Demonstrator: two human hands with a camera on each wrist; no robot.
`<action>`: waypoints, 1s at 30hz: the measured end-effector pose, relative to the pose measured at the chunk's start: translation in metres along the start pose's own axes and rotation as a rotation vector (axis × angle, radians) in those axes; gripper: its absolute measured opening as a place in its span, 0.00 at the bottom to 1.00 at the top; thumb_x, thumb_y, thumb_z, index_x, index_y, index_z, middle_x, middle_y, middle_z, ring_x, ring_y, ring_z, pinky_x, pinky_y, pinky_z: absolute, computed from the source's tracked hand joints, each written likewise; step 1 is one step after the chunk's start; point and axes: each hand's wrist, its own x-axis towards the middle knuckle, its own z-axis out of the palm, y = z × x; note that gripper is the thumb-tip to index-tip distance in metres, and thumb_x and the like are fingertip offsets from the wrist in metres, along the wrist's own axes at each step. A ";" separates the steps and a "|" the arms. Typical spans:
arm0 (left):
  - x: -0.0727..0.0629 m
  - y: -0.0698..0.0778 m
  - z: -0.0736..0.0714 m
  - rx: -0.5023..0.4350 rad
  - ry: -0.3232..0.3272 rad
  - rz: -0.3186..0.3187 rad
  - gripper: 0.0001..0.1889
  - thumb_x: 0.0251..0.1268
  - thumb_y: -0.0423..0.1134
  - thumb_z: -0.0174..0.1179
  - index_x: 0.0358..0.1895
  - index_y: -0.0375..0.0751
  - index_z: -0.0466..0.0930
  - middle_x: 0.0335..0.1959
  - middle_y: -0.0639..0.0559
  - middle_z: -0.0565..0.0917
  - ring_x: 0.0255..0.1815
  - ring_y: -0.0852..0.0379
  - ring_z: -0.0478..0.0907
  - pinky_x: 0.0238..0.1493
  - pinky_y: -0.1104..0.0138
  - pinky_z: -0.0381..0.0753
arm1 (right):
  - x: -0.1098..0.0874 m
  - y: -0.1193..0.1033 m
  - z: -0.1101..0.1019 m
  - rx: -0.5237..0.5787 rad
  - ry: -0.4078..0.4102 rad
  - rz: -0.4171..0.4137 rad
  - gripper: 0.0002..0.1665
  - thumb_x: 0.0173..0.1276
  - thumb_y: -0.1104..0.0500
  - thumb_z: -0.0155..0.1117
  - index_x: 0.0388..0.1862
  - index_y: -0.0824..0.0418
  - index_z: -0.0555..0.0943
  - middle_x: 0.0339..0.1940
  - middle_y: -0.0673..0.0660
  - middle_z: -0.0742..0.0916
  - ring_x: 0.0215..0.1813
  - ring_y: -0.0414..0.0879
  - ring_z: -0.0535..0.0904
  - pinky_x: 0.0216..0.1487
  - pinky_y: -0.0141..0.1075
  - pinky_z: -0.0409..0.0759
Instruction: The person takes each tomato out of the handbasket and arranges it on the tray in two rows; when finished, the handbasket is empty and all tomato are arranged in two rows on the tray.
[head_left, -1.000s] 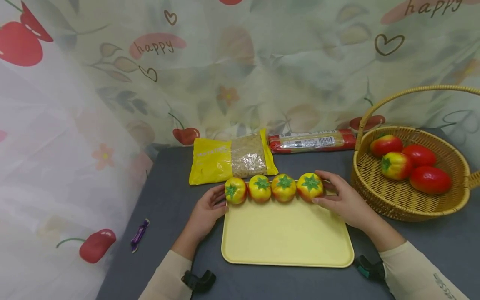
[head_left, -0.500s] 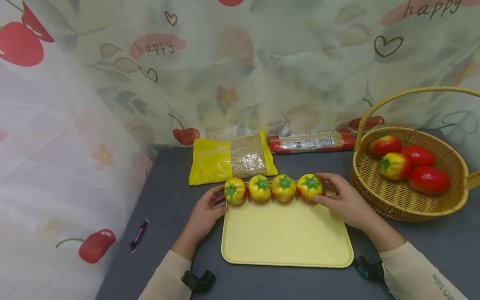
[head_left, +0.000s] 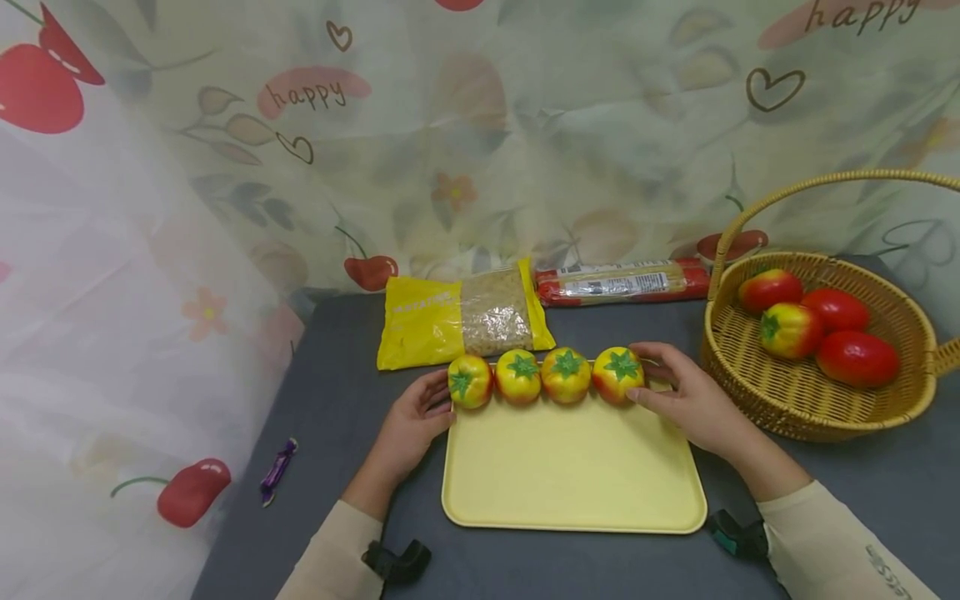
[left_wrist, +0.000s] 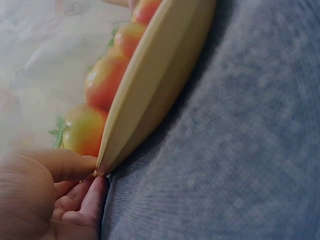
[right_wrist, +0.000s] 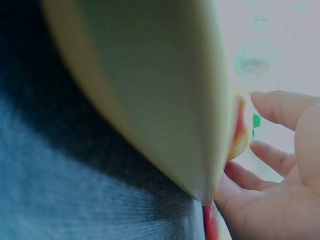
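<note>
Several yellow-and-red toy tomatoes [head_left: 567,376] with green star-shaped tops stand in a row along the far edge of a pale yellow tray [head_left: 573,475]. At the left end of the row, my left hand [head_left: 405,423] rests beside the end tomato [head_left: 470,382]. Its thumb tip [left_wrist: 90,165] is right at the tray's rim in the left wrist view, with the other fingers just past the corner. My right hand [head_left: 693,398] has its thumb and index finger on either side of the rightmost tomato [head_left: 619,377], and its lower fingers [right_wrist: 242,177] lie near the tray edge in the right wrist view.
Behind the tray lie a yellow grain bag [head_left: 465,317] and a red-ended noodle packet [head_left: 622,282]. A wicker basket [head_left: 723,400] with an arched handle holds several red and yellow fruits at right. A purple-wrapped candy [head_left: 278,472] lies at left.
My right fingers shift very slightly around the rightmost tomato. The left hand, the row of tomatoes and the tray stay where they were.
</note>
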 end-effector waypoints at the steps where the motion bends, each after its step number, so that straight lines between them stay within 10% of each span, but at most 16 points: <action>1: 0.000 0.000 0.000 0.001 -0.001 0.001 0.35 0.73 0.21 0.66 0.81 0.35 0.68 0.78 0.39 0.73 0.78 0.42 0.71 0.74 0.50 0.74 | 0.000 0.000 0.000 -0.003 0.002 -0.003 0.41 0.81 0.59 0.71 0.83 0.69 0.63 0.82 0.72 0.68 0.79 0.75 0.67 0.70 0.67 0.75; 13: 0.000 0.001 0.000 -0.001 0.004 -0.007 0.36 0.72 0.20 0.65 0.81 0.35 0.68 0.78 0.39 0.73 0.78 0.42 0.71 0.74 0.50 0.74 | -0.004 -0.014 -0.007 -0.084 0.058 -0.092 0.37 0.82 0.59 0.69 0.82 0.70 0.66 0.78 0.72 0.73 0.73 0.74 0.73 0.63 0.66 0.80; 21: -0.001 0.001 0.000 0.001 -0.002 0.000 0.36 0.72 0.20 0.65 0.82 0.35 0.68 0.78 0.39 0.73 0.78 0.42 0.71 0.74 0.50 0.75 | -0.009 -0.025 -0.025 -0.041 0.147 -0.149 0.35 0.83 0.63 0.67 0.81 0.70 0.67 0.75 0.71 0.75 0.71 0.69 0.75 0.56 0.19 0.76; 30: -0.001 0.001 -0.001 0.002 0.001 -0.001 0.35 0.73 0.21 0.65 0.82 0.35 0.68 0.78 0.38 0.73 0.78 0.42 0.70 0.74 0.50 0.74 | -0.017 -0.030 -0.052 0.061 0.303 -0.197 0.28 0.85 0.65 0.61 0.79 0.66 0.69 0.69 0.55 0.79 0.65 0.43 0.78 0.53 0.24 0.83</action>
